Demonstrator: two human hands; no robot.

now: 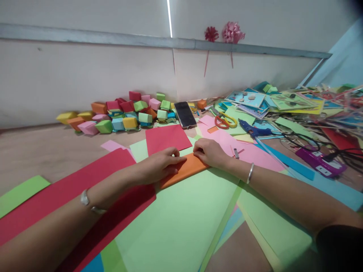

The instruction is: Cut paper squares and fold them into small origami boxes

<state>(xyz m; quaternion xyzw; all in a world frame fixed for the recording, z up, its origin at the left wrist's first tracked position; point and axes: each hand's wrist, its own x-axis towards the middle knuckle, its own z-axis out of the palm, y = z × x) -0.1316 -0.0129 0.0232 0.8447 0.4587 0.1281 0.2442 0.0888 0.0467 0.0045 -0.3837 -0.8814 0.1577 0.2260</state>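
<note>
A folded strip of orange paper (184, 172) lies slantwise on pale green sheets (176, 223). My left hand (159, 164) is at its left part, fingers bent together and pressed on the paper, the index fingertip on its upper surface. At the far right end of the strip, my right hand (211, 153) is closed, thumb and fingers pinching the edge. Just behind the strip rests a red paper square (167, 139). Large red sheets (93, 177) spread under my left forearm.
Small coloured paper boxes (130, 113) are heaped by the wall, beside a phone (185, 115). Scissors (225, 121), a blue glue gun (253, 129) and a purple power strip (320, 161) with cables lie to the right. Paper flowers (232, 33) hang on the wall rail.
</note>
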